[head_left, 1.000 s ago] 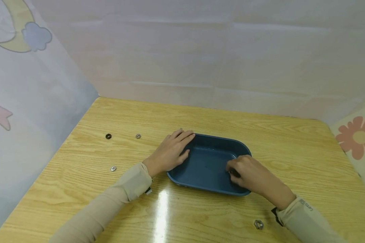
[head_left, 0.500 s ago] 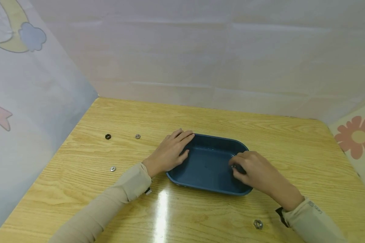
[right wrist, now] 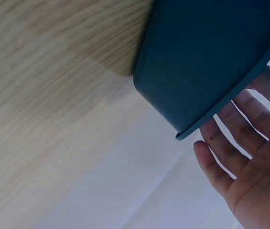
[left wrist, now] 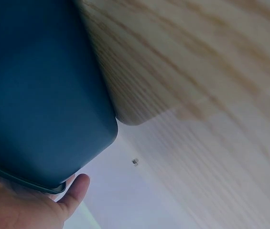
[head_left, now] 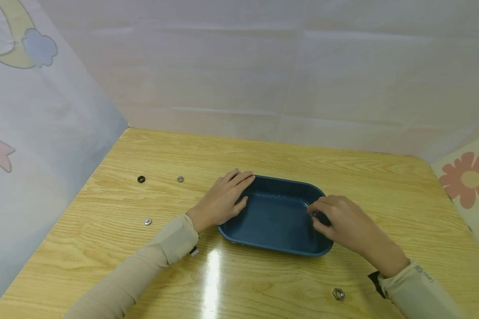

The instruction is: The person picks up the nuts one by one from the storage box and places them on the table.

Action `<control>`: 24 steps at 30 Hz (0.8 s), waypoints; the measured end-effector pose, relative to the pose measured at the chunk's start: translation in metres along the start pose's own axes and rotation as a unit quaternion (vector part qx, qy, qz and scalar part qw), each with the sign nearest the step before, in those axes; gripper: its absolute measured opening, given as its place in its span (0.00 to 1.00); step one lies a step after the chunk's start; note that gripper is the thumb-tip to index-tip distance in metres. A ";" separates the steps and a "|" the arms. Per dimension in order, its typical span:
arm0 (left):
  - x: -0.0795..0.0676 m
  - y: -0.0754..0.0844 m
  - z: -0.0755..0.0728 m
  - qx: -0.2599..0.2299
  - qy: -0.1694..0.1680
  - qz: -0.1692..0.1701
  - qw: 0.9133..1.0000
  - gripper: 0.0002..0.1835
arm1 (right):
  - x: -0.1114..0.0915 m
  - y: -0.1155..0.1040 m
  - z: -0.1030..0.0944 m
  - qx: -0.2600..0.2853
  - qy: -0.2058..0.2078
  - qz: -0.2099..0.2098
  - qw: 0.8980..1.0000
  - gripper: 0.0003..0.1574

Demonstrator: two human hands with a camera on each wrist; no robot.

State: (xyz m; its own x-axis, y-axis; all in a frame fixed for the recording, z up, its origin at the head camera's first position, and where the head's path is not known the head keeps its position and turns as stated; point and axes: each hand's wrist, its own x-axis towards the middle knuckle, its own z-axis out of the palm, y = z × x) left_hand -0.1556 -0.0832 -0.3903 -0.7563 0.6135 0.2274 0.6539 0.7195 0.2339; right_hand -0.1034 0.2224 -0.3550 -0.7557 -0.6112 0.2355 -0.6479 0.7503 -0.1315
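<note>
A dark blue rectangular tray with rounded corners stands on the wooden table. My left hand rests over its left rim, fingers relaxed and thumb reaching inside; the left wrist view shows the hand at the tray's rim. Over the right end of the tray, my right hand pinches a small shiny metal nut between thumb and forefinger, its outline partly hidden. The right wrist view has the tray's outer wall in front of the right hand's fingers; the nut is out of sight there.
Left of the tray lie a black nut, a small metal nut and another small metal piece. A larger nut sits near the right forearm. A tiny piece shows behind the left fingers. Printed sheets border the table.
My right hand has moved right and slightly away from me, toward the tray's right rim, and the pinched nut has come into sight. The left hand and the tray have hardly moved.
</note>
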 end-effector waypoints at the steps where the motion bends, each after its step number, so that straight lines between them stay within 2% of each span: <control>1: 0.000 0.000 0.000 0.000 0.001 0.000 1.000 0.30 | 0.000 0.000 -0.001 0.000 0.002 0.000 1.000 0.10; 11: 0.000 0.000 0.000 0.002 0.005 0.005 1.000 0.30 | -0.003 0.002 -0.007 -0.006 0.000 0.011 1.000 0.10; 24: -0.001 0.001 0.000 0.006 0.010 0.008 1.000 0.30 | -0.011 0.010 -0.012 -0.013 0.034 0.020 0.999 0.10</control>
State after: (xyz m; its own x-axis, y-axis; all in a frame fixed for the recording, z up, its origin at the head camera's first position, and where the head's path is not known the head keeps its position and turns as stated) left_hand -0.1548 -0.0830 -0.3905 -0.7450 0.6182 0.2506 0.6657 0.7133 0.2191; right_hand -0.1004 0.2390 -0.3477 -0.7716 -0.5632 0.2957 -0.6143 0.7804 -0.1165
